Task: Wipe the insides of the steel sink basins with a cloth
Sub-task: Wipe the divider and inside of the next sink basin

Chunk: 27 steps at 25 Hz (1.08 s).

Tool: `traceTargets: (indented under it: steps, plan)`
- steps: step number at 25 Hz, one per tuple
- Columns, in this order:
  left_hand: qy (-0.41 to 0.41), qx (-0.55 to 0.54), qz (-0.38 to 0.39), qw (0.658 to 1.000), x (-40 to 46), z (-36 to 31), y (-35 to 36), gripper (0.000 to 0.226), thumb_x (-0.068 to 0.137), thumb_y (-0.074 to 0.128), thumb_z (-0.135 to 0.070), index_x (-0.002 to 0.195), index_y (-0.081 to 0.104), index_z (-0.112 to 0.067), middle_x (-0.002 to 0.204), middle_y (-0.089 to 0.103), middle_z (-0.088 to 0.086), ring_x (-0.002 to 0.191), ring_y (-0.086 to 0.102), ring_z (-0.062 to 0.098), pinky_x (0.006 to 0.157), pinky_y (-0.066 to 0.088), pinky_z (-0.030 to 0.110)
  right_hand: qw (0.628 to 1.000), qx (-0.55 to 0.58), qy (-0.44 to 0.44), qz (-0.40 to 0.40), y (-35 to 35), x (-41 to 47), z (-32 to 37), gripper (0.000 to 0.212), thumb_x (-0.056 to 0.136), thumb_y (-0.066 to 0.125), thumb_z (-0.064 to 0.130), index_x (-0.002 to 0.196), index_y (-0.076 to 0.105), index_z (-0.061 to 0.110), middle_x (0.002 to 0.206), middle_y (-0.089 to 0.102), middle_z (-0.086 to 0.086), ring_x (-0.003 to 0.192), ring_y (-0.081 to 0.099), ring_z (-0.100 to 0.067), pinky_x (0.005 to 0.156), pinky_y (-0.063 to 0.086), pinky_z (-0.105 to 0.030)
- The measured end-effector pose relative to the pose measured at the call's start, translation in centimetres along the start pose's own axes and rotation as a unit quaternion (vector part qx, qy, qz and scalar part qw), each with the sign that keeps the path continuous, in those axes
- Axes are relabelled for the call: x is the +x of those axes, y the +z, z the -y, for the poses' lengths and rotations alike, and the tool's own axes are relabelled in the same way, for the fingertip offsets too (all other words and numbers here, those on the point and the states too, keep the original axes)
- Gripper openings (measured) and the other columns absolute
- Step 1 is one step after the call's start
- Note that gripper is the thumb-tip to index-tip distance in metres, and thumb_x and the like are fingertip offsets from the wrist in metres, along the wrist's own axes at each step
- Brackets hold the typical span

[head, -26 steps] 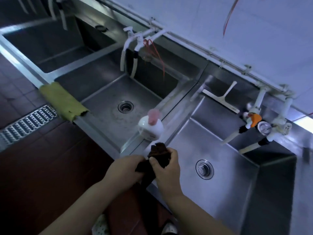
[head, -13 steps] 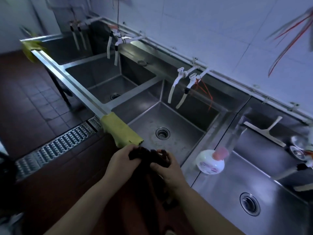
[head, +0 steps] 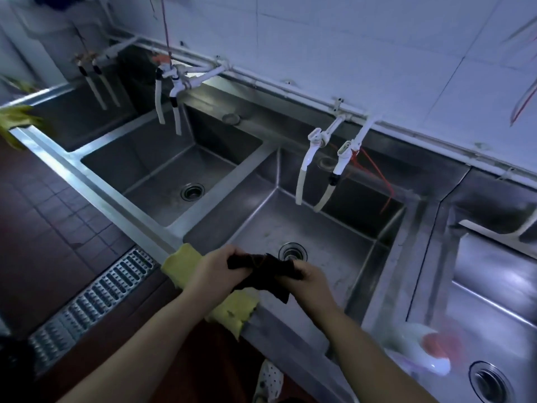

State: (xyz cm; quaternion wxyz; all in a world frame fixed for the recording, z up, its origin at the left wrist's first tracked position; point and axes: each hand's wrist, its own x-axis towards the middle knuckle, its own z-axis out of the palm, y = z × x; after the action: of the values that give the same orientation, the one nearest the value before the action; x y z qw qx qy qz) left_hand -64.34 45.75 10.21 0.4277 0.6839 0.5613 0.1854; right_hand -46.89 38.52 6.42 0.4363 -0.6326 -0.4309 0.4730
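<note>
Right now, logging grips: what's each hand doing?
Left hand: grips the dark cloth.
Right hand: grips the same cloth.

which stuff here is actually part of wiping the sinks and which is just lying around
Part of the job:
- dark cloth, gripped by the left hand and right hand
- steel basin right under the hands
- next basin to the left

Just lying about:
- yellow cloth draped over the front rim
- white bottle with pink cap
- squeegee in the right-hand basin
</note>
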Motion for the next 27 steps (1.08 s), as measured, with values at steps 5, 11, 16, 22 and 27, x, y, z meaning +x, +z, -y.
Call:
traceTargets:
  steps: [5,11,16,22,27]
  plan:
    - [-0.015,0.071,0.033,0.997,8.6,0.5,-1.2,0.01,0.08,0.069,-0.017,0.081,0.06,-0.022,0.073,0.067,-0.004,0.067,0.063,0.014,0.061,0.052,0.032,0.999,-0.021,0.049,-0.005,-0.3,8.3,-0.1,0.017,0.081,0.069,0.008,0.069,0.057,0.006,0.062,0.051,0.0,0.053,0.045,-0.004,0.051,0.034,-0.014]
    - [-0.036,0.145,0.149,0.978,15.8,4.9,1.1,0.008,0.082,0.063,-0.015,0.086,0.059,-0.021,0.077,0.066,-0.003,0.071,0.064,0.016,0.066,0.054,0.038,0.985,-0.091,0.144,-0.02,0.9,13.5,-4.8,0.019,0.077,0.067,0.004,0.071,0.054,0.016,0.068,0.054,0.004,0.058,0.047,-0.001,0.049,0.034,-0.011]
    - [-0.009,0.223,0.268,0.937,22.4,9.1,3.3,0.006,0.084,0.057,-0.017,0.084,0.053,-0.022,0.074,0.056,-0.005,0.073,0.057,0.018,0.06,0.042,0.029,0.961,-0.138,0.231,-0.061,3.4,17.1,-9.9,0.034,0.075,0.072,0.009,0.068,0.047,0.031,0.075,0.052,0.01,0.074,0.05,-0.011,0.054,0.033,-0.016]
    - [0.054,0.281,0.324,0.902,29.4,12.8,5.9,0.01,0.088,0.05,-0.016,0.085,0.052,-0.025,0.084,0.061,-0.004,0.072,0.056,0.018,0.054,0.037,0.028,0.919,-0.194,0.312,-0.143,4.9,21.8,-12.5,0.019,0.081,0.06,0.012,0.076,0.052,0.028,0.082,0.058,0.003,0.07,0.055,-0.014,0.051,0.037,-0.023]
    - [0.138,0.4,0.473,0.773,31.5,15.0,5.9,0.028,0.091,0.042,-0.005,0.115,0.056,-0.012,0.121,0.058,0.006,0.107,0.056,0.024,0.084,0.045,0.028,0.894,-0.306,0.323,0.06,7.7,21.3,-17.0,0.03,0.088,0.058,0.016,0.117,0.06,0.011,0.117,0.059,-0.006,0.107,0.057,-0.026,0.08,0.043,-0.027]
